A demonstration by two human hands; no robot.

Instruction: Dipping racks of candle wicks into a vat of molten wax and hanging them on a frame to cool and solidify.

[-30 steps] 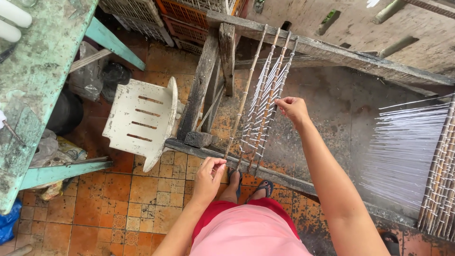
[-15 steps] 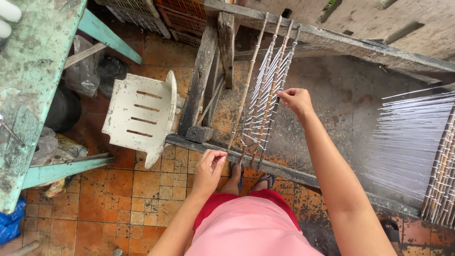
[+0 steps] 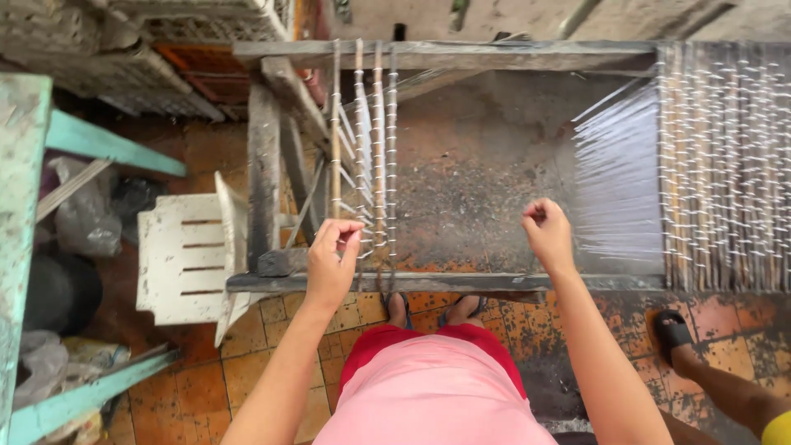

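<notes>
Hands: both have shifted since the frames a moment ago; the right hand (image 3: 545,233) then reached up against the heddle frames (image 3: 362,148), now it is drawn back to the right, clear of them, over the bare span inside the loom
Right grip: fingers curled into a loose fist, thumb against forefinger as if pinching; whether a thread is in it cannot be told, too fine to see
Left hand (image 3: 334,259): risen from the lower wooden beam (image 3: 428,283) to the foot of the heddle frames, fingertips pinched together at their strings; what it has hold of is not resolvable
Warp threads (image 3: 622,185): white sheet fanning out just right of the right hand, running to the reed (image 3: 725,165)
Reading: the pull-back looks like one thread drawn through a heddle towards the warp side
Surroundings: white plastic chair (image 3: 185,264) left of the loom; another person's sandalled foot (image 3: 676,334) at lower right, apart from the work
</notes>
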